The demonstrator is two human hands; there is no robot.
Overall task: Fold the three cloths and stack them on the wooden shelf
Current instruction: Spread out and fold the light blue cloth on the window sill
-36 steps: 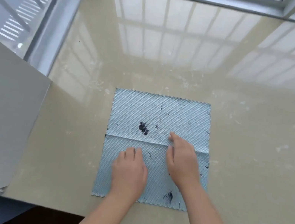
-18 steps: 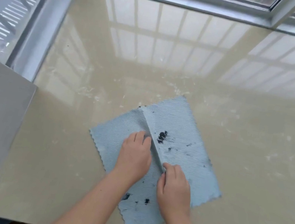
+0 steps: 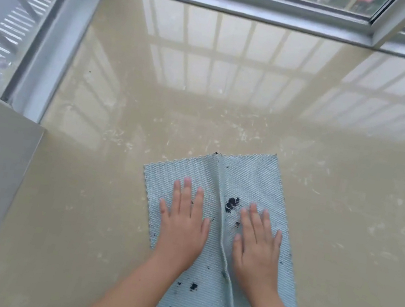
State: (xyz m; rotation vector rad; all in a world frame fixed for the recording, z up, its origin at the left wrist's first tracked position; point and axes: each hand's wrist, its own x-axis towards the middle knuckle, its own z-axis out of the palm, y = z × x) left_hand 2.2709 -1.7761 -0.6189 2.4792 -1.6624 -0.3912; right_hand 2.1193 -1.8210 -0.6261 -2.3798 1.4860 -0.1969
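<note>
Left hand (image 3: 182, 226) and right hand (image 3: 258, 245) press flat, fingers straight and gripping nothing, either side of a raised crease (image 3: 220, 183) in the stained blue cloth (image 3: 253, 178) spread on the counter (image 3: 105, 217). We judge the first fold barely begun; we see neither other cloths nor the wooden shelf.

Pale blue cloth (image 3: 249, 188) with scalloped edges and dark blotches, spread unfolded, turned askew; raised ridge runs lengthwise down middle, from far edge to near edge; lies near front of sill.
</note>
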